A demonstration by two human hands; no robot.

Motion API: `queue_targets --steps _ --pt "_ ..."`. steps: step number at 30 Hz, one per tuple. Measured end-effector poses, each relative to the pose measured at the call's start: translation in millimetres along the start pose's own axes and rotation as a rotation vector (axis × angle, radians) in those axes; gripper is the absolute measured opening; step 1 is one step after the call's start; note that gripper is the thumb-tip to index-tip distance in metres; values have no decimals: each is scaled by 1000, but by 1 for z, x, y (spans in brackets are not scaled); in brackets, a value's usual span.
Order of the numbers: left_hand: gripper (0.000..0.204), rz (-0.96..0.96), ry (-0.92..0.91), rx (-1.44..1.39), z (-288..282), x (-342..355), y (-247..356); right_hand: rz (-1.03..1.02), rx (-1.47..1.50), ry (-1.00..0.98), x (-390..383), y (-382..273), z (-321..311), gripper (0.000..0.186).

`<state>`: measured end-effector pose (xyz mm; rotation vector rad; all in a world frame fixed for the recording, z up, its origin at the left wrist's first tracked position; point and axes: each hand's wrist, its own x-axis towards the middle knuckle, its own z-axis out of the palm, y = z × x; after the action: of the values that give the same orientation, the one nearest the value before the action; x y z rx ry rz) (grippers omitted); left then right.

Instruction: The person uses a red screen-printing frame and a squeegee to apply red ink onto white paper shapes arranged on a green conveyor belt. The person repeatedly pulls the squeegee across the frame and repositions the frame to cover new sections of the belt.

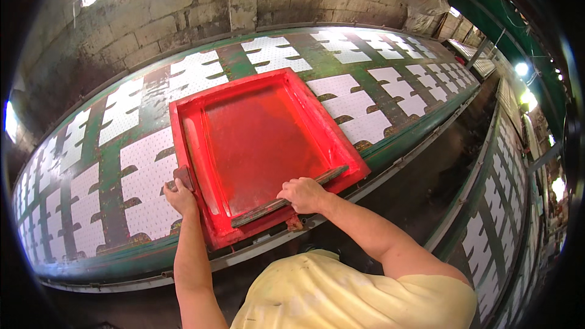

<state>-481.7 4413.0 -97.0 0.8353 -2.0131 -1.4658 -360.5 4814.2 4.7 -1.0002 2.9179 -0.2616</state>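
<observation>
While our left hand [180,197] held the red printing screen [262,140], our right hand [303,195] gripped the squeegee [259,211]; we were apparently printing, and even pressure seemed needed next.

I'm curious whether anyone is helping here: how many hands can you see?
2. The left hand holds a brown block at the red screen frame's left edge; the right hand grips the squeegee near its closest side. Others could be hidden.

No legible words, labels, brands, numbers or signs on anything in view
</observation>
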Motion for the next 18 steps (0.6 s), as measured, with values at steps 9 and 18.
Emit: queue_targets --steps 9,18 --pt "63 71 59 165 3 10 -21 -57 59 59 -23 -4 7 61" --pt "56 122 38 378 -3 10 -12 -43 402 219 -68 101 -18 42"
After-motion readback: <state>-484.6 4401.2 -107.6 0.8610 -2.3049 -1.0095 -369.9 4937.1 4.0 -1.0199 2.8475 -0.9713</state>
